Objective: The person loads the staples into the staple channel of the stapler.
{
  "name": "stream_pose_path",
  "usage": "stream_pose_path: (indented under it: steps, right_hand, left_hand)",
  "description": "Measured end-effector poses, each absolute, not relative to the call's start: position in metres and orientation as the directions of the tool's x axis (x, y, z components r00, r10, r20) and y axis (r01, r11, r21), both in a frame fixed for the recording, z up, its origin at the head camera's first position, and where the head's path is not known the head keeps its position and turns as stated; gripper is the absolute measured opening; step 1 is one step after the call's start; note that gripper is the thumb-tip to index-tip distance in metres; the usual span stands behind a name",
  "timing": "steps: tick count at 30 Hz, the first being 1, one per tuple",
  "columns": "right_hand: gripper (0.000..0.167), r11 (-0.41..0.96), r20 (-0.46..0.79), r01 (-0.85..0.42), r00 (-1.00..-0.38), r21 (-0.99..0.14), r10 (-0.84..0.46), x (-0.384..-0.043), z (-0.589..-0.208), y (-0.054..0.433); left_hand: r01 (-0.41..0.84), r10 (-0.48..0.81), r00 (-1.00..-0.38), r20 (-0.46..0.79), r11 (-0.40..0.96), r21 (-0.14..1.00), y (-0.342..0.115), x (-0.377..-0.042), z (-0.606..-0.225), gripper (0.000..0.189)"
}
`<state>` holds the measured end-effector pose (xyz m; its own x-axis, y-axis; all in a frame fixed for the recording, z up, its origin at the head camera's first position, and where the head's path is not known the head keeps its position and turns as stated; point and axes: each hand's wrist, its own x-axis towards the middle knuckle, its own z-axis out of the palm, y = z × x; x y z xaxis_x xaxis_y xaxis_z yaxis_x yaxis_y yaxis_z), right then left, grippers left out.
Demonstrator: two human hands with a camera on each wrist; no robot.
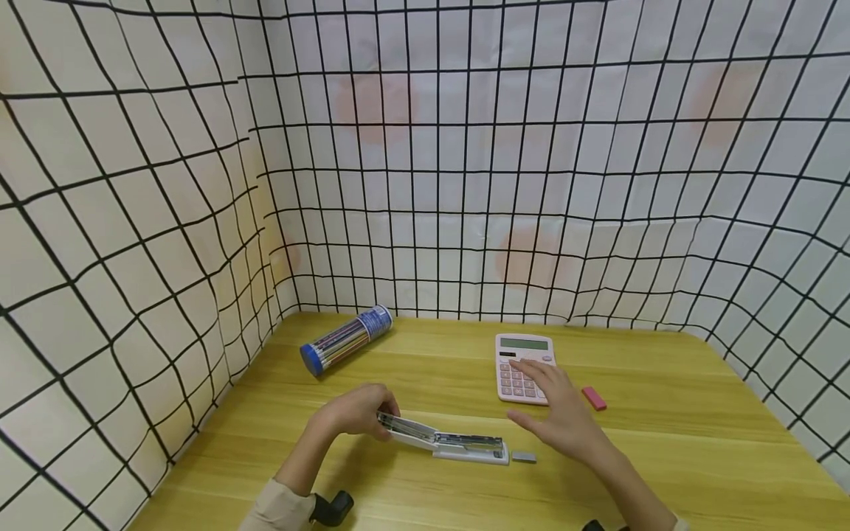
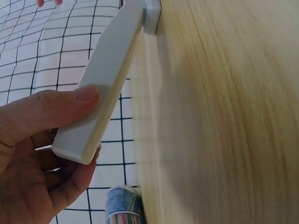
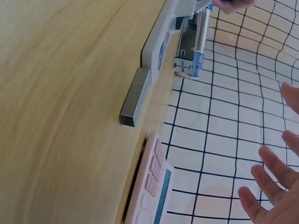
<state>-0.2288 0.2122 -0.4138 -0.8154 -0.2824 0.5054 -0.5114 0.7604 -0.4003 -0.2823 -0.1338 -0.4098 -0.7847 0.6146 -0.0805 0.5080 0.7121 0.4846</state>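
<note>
Gripping the raised top arm of an opened white stapler at the table's six o'clock edge, a person's left hand pinches it between thumb and fingers. At three o'clock lies a staple strip; the right hand hovers spread, empty, over a pink calculator.

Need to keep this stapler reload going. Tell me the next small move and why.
Probably bring the right hand down to the strip of staples and pinch it. The left hand holds the stapler with its top lifted and the channel exposed, while the strip lies on the table just beside the stapler's front end. The right hand hovers open above, holding nothing.
</note>
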Motion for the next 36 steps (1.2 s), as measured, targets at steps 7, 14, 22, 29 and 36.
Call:
stream_pose_path:
  steps: [7,14,22,29,36]
  right_hand:
    - [0.059,0.688,0.431,-0.499,-0.855,-0.527,-0.29,-0.229,-0.414,0.217]
    - [0.038,0.662,0.293,-0.493,-0.869,-0.564,-0.398,-0.234,-0.416,0.223]
    - [0.037,0.624,0.125,-0.483,-0.841,-0.614,-0.527,-0.237,-0.421,0.229]
    - [0.033,0.617,0.035,-0.422,-0.842,-0.664,-0.538,-0.241,-0.428,0.23]
    - [0.028,0.612,-0.022,-0.381,-0.837,-0.693,-0.547,-0.246,-0.438,0.232]
  left_hand:
    - [0.516,0.617,-0.784,-0.071,0.712,0.477,-0.134,-0.282,-0.41,0.023]
    - [0.516,0.616,-0.785,-0.069,0.711,0.478,-0.134,-0.28,-0.409,0.023]
    - [0.522,0.616,-0.785,-0.069,0.716,0.463,-0.134,-0.28,-0.409,0.023]
    - [0.518,0.614,-0.786,-0.071,0.718,0.465,-0.134,-0.279,-0.409,0.024]
    - [0.514,0.61,-0.789,-0.073,0.72,0.467,-0.133,-0.279,-0.409,0.024]
